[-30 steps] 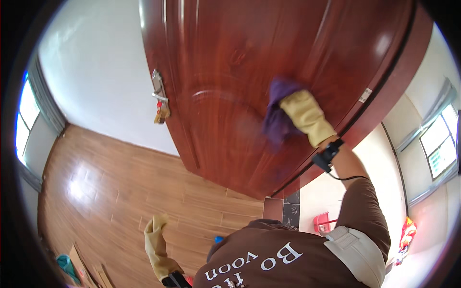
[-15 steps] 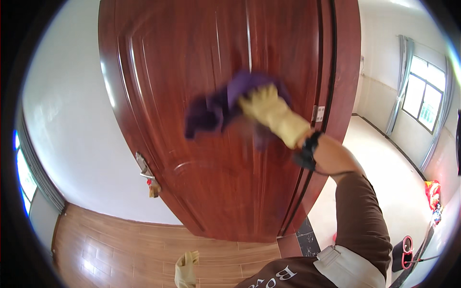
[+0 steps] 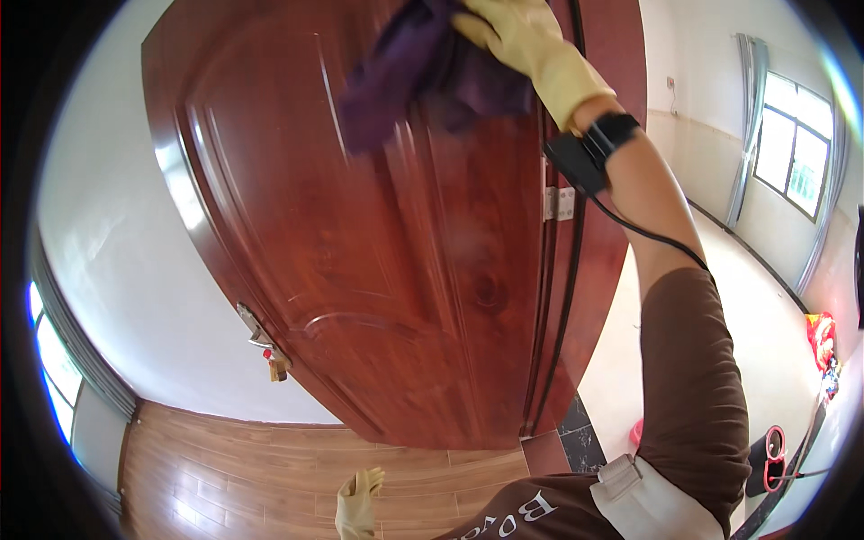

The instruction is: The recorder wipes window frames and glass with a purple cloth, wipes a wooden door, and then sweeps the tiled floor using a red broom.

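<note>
A glossy red-brown panelled door (image 3: 360, 243) towers before the person I'm watching. Their brown-sleeved right arm (image 3: 691, 360) stretches up and forward, its bare forearm slanting left toward the door. A purple cloth (image 3: 405, 85) drapes against the upper door, under the yellow-gloved right hand (image 3: 526, 40); I cannot tell how those fingers grip it. Low down, the matching gloved left hand (image 3: 357, 506) points upward, fingers loosely bent. A silver door handle (image 3: 253, 326) sits at the door's left edge.
</note>
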### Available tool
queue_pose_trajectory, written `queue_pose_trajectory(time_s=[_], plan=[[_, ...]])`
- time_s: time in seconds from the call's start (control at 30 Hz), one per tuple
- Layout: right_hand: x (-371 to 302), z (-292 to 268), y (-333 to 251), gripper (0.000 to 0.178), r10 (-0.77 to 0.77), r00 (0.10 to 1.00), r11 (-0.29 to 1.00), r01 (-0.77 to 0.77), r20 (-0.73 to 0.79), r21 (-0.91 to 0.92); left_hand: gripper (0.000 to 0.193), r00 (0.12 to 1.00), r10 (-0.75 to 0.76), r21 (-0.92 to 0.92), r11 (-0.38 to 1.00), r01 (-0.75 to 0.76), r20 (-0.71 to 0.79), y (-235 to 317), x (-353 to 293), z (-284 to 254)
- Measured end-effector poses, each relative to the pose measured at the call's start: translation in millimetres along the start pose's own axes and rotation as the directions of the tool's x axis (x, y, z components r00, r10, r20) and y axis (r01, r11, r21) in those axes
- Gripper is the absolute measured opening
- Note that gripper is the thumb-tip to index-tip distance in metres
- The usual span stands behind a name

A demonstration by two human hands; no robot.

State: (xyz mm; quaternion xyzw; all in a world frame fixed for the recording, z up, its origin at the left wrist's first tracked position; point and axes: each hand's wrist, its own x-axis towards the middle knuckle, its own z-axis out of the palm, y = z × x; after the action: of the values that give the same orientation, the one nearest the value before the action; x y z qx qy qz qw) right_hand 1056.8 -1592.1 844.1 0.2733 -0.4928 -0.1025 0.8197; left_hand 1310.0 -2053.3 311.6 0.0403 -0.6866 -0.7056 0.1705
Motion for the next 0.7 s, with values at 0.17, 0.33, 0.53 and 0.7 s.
queue_pose_trajectory(time_s=[0.17, 0.33, 0.53, 0.7], plan=[[-36.9, -10.8, -54.4, 0.031, 0.104, 0.986, 0.990, -0.115, 0.130, 0.082, 0.047, 0.984, -0.174, 0.087, 0.980, 0.176, -0.028, 6.0, 16.1, 54.0], [-199.3, -67.5, -137.6, 0.009, -0.381, 0.879, 0.878, 0.246, 0.287, 0.412, 0.049, 0.985, -0.170, 0.154, 0.973, 0.170, -0.015, 4.4, 15.4, 72.4], [-245.3, -126.3, -78.3, 0.006, -0.217, 0.851, 0.942, 0.054, 0.478, 0.332, 0.052, 0.974, -0.226, 0.327, 0.921, 0.212, 0.004, -4.8, 19.3, 95.2], [-245.7, -78.8, 15.0, 0.023, 0.121, 0.993, 0.961, -0.120, 0.012, 0.248, 0.050, 0.967, -0.254, 0.436, 0.870, 0.230, -0.004, -2.1, 39.0, 184.7]])
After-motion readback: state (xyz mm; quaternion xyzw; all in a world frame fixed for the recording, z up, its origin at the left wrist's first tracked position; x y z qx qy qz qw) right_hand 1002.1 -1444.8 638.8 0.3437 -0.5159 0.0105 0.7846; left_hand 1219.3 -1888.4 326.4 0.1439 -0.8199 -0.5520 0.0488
